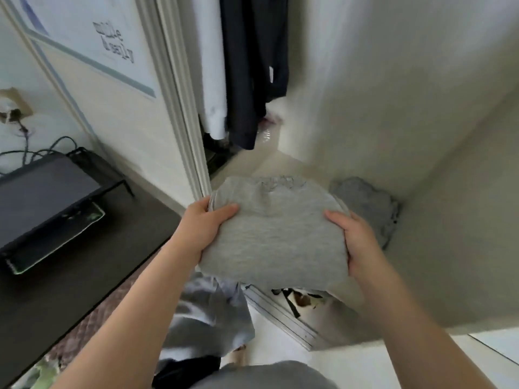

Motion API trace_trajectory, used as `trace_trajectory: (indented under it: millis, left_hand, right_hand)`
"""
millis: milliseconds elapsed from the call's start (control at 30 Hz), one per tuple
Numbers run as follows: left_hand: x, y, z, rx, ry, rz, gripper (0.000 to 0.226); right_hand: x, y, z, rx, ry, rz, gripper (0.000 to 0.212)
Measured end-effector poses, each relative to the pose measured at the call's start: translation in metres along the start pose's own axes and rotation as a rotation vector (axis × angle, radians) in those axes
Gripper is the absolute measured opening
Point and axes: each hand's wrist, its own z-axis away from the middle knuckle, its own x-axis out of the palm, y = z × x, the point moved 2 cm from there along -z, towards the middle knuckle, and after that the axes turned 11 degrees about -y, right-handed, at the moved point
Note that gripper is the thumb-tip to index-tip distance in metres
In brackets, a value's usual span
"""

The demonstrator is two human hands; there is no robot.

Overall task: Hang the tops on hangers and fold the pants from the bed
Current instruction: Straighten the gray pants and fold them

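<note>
I hold a folded light grey garment (pixel 273 234), probably pants, out in front of me at the open wardrobe. My left hand (pixel 209 226) grips its left edge, thumb on top. My right hand (pixel 355 242) grips its right edge, thumb on top as well. The bundle hovers just above the wardrobe's cream shelf (pixel 280 164). Another folded grey garment (pixel 368 206) lies on that shelf against the right wall, beyond my right hand. A white top (pixel 212 66) and a dark navy top (pixel 252 66) hang in the wardrobe above.
The wardrobe's door frame (pixel 179 108) stands to the left of the bundle. A dark desk (pixel 84 248) with a black monitor (pixel 42 197) and cables is at the left. Grey-blue clothing (pixel 207 310) lies heaped on the floor below my arms.
</note>
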Motion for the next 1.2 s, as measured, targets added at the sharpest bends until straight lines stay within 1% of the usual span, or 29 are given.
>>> trace_trajectory:
  millis: [100,233,300,433,533,633,700,767,833,900,967,1067,1133,1167,1200]
  left_hand:
    - [0.015,-0.008,-0.072,-0.121,-0.122,-0.099,0.026]
    - [0.047,-0.034,-0.141,-0.296,-0.264,-0.156,0.028]
    - [0.065,-0.046,-0.168,-0.350,-0.311,-0.180,0.029]
    - [0.098,-0.068,-0.208,-0.423,-0.341,-0.248,0.033]
    - [0.123,-0.076,-0.234,-0.479,-0.363,-0.324,0.033]
    - [0.148,-0.077,-0.265,-0.509,-0.365,-0.367,0.034]
    - [0.165,-0.075,-0.284,-0.523,-0.379,-0.393,0.037]
    - [0.184,-0.073,-0.305,-0.510,-0.404,-0.417,0.029]
    - [0.206,-0.070,-0.327,-0.485,-0.448,-0.418,0.019]
    - [0.227,-0.068,-0.350,-0.455,-0.493,-0.433,0.019]
    - [0.250,-0.066,-0.374,-0.389,-0.551,-0.439,0.021]
    - [0.284,-0.065,-0.407,-0.244,-0.598,-0.443,0.018]
    - [0.302,-0.069,-0.427,-0.155,-0.601,-0.454,0.018]
    - [0.309,-0.074,-0.437,-0.121,-0.610,-0.487,0.018]
    - [0.314,-0.081,-0.446,-0.100,-0.621,-0.548,0.022]
  right_hand:
    - [-0.024,0.009,-0.027,0.016,0.150,-0.065,0.021]
    - [-0.058,0.033,-0.057,0.112,0.320,-0.148,0.032]
    - [-0.077,0.045,-0.073,0.156,0.388,-0.179,0.036]
    - [-0.111,0.059,-0.110,0.211,0.484,-0.237,0.042]
    - [-0.129,0.059,-0.140,0.191,0.516,-0.286,0.051]
    - [-0.142,0.055,-0.166,0.174,0.564,-0.363,0.055]
    - [-0.153,0.051,-0.177,0.157,0.609,-0.357,0.055]
    - [-0.168,0.044,-0.186,0.125,0.653,-0.286,0.050]
    - [-0.189,0.034,-0.195,0.099,0.684,-0.211,0.052]
    - [-0.208,0.023,-0.205,0.078,0.684,-0.207,0.060]
    - [-0.228,0.011,-0.214,0.069,0.704,-0.156,0.065]
    - [-0.256,-0.011,-0.227,0.042,0.768,0.044,0.057]
    - [-0.273,-0.019,-0.236,0.028,0.867,0.218,0.042]
    - [-0.281,-0.019,-0.240,0.042,0.908,0.313,0.039]
    - [-0.287,-0.017,-0.245,0.080,0.928,0.404,0.041]
